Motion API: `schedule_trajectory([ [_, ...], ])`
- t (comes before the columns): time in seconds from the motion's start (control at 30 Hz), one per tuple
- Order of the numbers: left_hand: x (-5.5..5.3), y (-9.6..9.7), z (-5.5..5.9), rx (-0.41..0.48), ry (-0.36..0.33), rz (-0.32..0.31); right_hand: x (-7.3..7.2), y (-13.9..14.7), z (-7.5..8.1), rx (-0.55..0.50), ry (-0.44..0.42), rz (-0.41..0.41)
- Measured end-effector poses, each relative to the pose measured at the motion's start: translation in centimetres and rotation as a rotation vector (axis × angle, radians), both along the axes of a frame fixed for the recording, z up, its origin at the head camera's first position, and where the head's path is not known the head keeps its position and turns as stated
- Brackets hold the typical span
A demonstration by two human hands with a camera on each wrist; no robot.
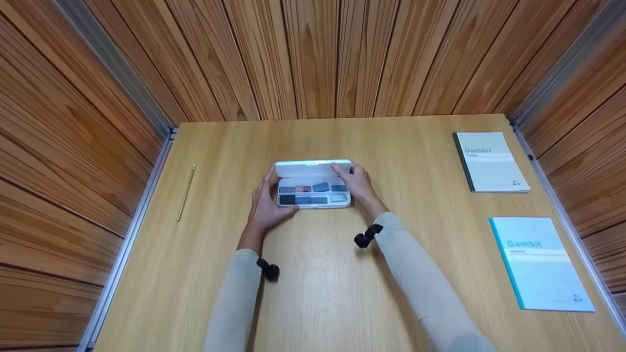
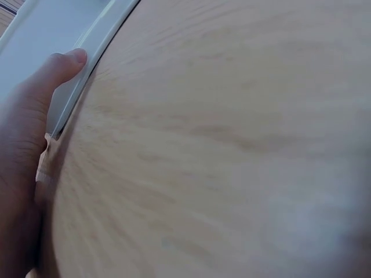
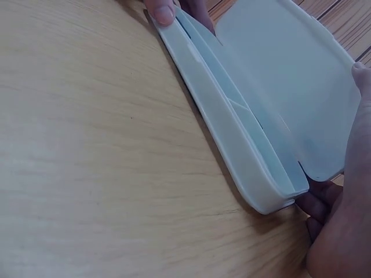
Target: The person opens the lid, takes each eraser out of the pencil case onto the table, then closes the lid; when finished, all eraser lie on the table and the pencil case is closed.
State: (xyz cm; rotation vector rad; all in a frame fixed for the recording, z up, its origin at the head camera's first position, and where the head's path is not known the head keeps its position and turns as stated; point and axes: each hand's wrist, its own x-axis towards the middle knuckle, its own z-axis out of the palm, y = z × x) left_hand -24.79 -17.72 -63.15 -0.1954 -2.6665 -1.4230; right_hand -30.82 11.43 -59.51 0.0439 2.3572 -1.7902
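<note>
A white compartment case (image 1: 315, 207) lies on the table in the head view, its hinged lid (image 1: 313, 169) raised at the back. Small dark, bluish and pinkish blocks (image 1: 304, 200) fill several of its sections. My left hand (image 1: 266, 205) grips the left end, thumb over the front corner and fingers around the back. In the left wrist view that thumb (image 2: 66, 63) presses on the case's rim. At the right end my right hand (image 1: 357, 182) holds the lid, thumb on its upper edge. The right wrist view has its fingers (image 3: 324, 205) curled behind the case's end, partly hidden.
A thin gold-coloured stick (image 1: 186, 193) lies at the table's left. Two notebooks are on the right, one with a black spine (image 1: 491, 168) and a blue-edged one (image 1: 543, 274) nearer. Wooden plank walls (image 1: 313, 58) enclose the table (image 1: 313, 303) behind and at both sides.
</note>
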Motion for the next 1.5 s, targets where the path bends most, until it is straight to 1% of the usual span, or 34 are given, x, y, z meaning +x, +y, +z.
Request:
schedule_trajectory([
  [0.23, -0.1, -0.2, 0.0, -0.010, -0.038, 0.004, 0.0, -0.1, 0.2, -0.033, -0.026, -0.001],
  [0.4, -0.1, -0.1, -0.4, -0.001, -0.044, 0.001, 0.3, 0.8, -0.1, -0.068, -0.031, 0.052],
  [0.53, 0.0, 0.0, -0.6, 0.001, -0.050, 0.004, 0.4, 2.2, -0.2, -0.063, 0.007, 0.112],
  [0.63, 0.0, -0.1, -0.5, -0.012, -0.038, 0.007, 0.5, 3.4, -0.1, -0.043, 0.030, 0.139],
  [0.7, -0.1, -0.1, -0.4, -0.026, -0.027, 0.007, 0.6, 4.2, 0.0, -0.020, 0.046, 0.149],
  [0.97, -0.2, 0.0, -0.1, -0.084, 0.021, -0.012, 1.0, 6.7, 0.6, 0.016, 0.123, 0.182],
  [1.1, -0.3, 0.0, -0.1, -0.087, 0.002, -0.007, 1.4, 7.6, 0.8, 0.025, 0.158, 0.194],
  [1.33, -0.5, -0.1, -0.2, -0.086, -0.042, 0.000, 2.2, 8.8, 1.1, 0.065, 0.188, 0.225],
  [1.5, -0.6, -0.3, -0.3, -0.094, -0.038, -0.007, 2.6, 8.9, 1.6, 0.054, 0.202, 0.247],
])
